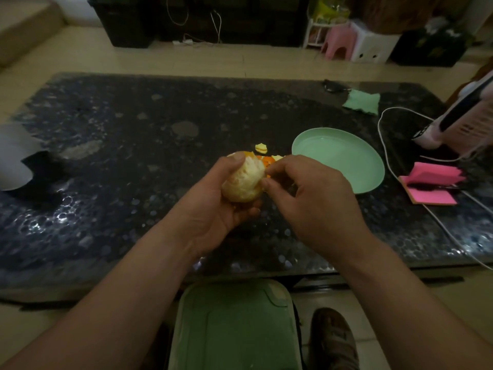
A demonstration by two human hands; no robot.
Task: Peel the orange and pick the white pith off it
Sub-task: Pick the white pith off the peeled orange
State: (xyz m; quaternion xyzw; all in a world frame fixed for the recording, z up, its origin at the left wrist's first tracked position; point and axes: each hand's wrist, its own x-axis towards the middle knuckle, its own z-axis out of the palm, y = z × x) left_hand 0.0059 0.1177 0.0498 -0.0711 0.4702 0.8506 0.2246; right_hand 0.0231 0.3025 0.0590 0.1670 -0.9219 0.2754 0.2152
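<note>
mostly peeled already, so picking pith (pixel 260 173) now: orange (pixel 241 184) cupped in left hand (pixel 213 214) above the table (pixel 133 156), right hand (pixel 312 198) pinching a bit at its edge, next likely needing a gentle pull clear of the segments.

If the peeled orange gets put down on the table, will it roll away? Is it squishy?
The orange looks roundish, so it would probably roll a bit on the smooth, flat table. Mostly peeled, with pale pith showing, it is likely soft and could squash if squeezed. The left hand wraps round it easily, so it seems light.
</note>
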